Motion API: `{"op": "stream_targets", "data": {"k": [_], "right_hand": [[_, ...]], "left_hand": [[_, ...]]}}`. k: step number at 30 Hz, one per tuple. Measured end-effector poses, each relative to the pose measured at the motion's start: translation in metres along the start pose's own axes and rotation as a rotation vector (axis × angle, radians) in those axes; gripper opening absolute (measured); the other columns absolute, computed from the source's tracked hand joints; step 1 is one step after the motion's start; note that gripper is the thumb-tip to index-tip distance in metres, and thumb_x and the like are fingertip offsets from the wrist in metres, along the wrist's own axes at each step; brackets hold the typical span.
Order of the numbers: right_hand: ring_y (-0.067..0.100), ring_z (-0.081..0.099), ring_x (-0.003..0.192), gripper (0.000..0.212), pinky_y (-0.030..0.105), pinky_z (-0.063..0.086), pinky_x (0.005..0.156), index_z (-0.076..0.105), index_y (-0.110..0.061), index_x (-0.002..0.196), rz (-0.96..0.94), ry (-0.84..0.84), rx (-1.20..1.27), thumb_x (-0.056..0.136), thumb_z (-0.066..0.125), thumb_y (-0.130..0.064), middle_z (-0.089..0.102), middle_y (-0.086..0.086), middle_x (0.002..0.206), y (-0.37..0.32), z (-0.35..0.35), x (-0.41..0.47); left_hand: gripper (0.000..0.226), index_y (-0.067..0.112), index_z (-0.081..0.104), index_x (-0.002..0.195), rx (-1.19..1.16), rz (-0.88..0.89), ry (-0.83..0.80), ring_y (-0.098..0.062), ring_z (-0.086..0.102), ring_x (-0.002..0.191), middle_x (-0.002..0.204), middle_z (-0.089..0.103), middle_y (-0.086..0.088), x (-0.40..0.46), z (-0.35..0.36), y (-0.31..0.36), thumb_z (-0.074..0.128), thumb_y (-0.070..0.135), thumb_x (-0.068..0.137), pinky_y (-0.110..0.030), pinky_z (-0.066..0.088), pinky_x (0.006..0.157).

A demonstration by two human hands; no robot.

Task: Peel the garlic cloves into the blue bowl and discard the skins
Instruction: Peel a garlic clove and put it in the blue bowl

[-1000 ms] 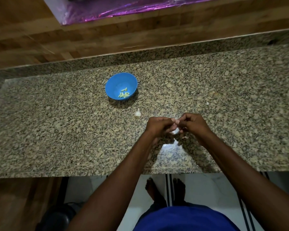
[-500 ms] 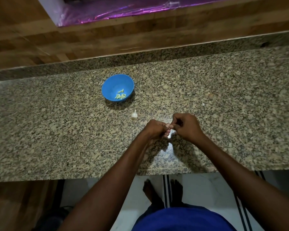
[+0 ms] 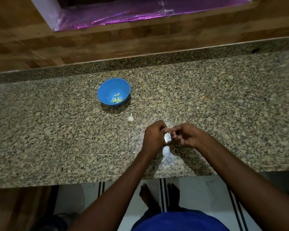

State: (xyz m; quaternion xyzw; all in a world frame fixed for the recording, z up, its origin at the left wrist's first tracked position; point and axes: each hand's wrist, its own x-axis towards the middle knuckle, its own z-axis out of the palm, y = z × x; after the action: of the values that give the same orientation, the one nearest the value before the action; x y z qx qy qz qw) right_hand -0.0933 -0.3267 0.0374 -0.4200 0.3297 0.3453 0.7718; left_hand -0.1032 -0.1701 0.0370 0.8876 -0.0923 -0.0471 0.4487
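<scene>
Garlic clove (image 3: 167, 137) pinched between left hand (image 3: 154, 136) and right hand (image 3: 184, 135), fingers curled on it, above near counter (image 3: 57, 139). Long axis indiscernible. Blue bowl (image 3: 107, 90) with peeled cloves (image 3: 116, 99) far-left of grip, nearer left hand; unpeeled garlic piece (image 3: 130, 118) between.

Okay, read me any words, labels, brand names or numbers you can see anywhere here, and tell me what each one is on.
None: no readable text shows in the head view.
The blue bowl is plain, no label or mark.
The granite counter and the purple foil carry no writing.
The garlic piece is unmarked too.
</scene>
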Motion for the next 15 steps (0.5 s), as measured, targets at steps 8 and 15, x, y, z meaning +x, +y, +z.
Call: {"op": "stream_targets", "data": {"k": [8,15], "right_hand": [[0.007,0.048,0.045,0.025,0.015,0.043,0.037,0.062,0.002,0.094,0.034,0.043,0.1,0.102,0.038,0.001,0.05,0.006,0.062,0.004,0.009,-0.003],[0.02,0.062,0.053,0.024,0.027,0.053,0.052,0.063,-0.005,0.071,-0.536,0.45,-0.483,0.094,0.067,-0.008,0.07,0.016,0.068,0.03,0.01,0.01]], "left_hand": [[0.02,0.013,0.057,0.08,0.213,0.127,0.001,-0.012,0.05,0.064,0.073,0.058,0.004,0.002,-0.003,-0.001,0.077,0.011,0.081,-0.03,0.037,0.056],[0.03,0.005,0.07,0.066,-0.249,-0.475,-0.058,-0.018,0.064,0.056,0.066,0.072,-0.013,0.013,0.004,-0.004,0.076,0.022,0.089,-0.032,0.06,0.057]]}}
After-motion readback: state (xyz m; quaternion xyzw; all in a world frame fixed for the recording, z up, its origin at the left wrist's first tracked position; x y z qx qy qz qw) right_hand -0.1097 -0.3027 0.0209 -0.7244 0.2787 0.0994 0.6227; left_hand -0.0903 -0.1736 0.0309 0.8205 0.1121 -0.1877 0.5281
